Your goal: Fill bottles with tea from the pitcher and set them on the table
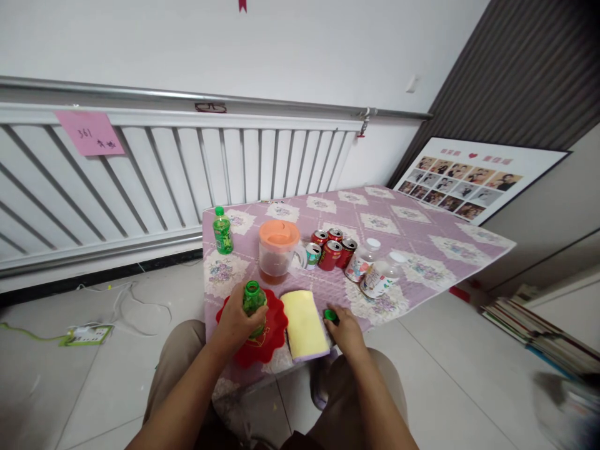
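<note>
An uncapped green bottle [254, 301] stands upright over the red scalloped tray [276, 334], with my left hand [238, 319] wrapped round it. My right hand [345, 330] holds a green cap [330, 315] at the table's near edge, right of a folded yellow cloth [305, 325]. Behind the cloth is a clear pitcher [276, 257] with an orange lid and some brownish liquid low inside. A second green bottle [223, 231], capped, stands at the table's back left.
Several red cans [330, 255] and a light green can [312, 255] stand right of the pitcher. Beside them are two white-capped clear bottles [382, 275]. A patterned cloth covers the table [412, 234]; a radiator [272, 159] runs behind it.
</note>
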Available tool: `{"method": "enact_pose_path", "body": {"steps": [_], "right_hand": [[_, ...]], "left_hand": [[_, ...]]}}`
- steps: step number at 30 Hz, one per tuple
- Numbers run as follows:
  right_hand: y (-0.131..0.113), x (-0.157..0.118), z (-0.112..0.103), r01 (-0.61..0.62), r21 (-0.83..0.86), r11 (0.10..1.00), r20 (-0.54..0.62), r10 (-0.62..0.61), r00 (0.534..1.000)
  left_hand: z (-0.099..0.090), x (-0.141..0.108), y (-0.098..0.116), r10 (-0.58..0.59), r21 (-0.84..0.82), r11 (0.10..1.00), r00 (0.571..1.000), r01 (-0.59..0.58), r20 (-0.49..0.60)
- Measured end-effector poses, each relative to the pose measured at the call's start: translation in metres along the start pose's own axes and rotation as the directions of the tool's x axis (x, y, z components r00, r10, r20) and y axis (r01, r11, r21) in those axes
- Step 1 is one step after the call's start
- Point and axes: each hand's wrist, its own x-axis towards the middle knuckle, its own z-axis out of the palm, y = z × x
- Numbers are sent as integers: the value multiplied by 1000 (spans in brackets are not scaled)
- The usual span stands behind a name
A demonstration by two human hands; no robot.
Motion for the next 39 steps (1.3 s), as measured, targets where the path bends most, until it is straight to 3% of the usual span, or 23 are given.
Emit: {"method": "enact_pose_path", "body": {"steps": [10, 16, 28, 39], "right_hand": [[5, -3, 6, 12, 61, 998, -60, -8, 998], [3, -4, 3, -2, 67, 998, -43, 4, 999], [-9, -3, -6, -82, 78, 994, -35, 85, 996], [-13, 1, -27, -64, 258, 964, -33, 75, 997]], "left_hand": [[-7, 19, -11, 4, -25, 1000, 999, -3, 54], [-1, 16, -18, 7, -17, 1000, 1000, -7, -3], [2, 16, -19, 61, 11, 998, 998, -60, -24], [0, 15, -20, 83, -8, 997, 996, -82, 32]]}}
